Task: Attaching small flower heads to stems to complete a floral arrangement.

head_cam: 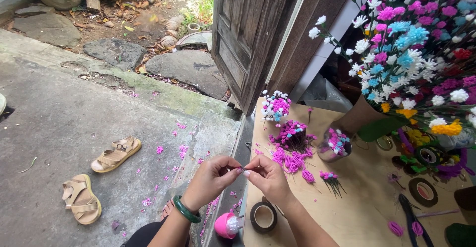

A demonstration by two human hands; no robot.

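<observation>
Presently, a smooth pale plywood tabletop (347, 212) fills the lower right of the frame, bearing a tall bouquet of small artificial flowers (411, 53) at upper right and loose pink tufted blossoms (290, 160) mid-frame. At lower centre, left hand (210, 177) and right hand (267, 175) meet, fingers pinched narrow. Between their fingertips sits a thin dark wire stem (241, 168), too small to detail.
</observation>
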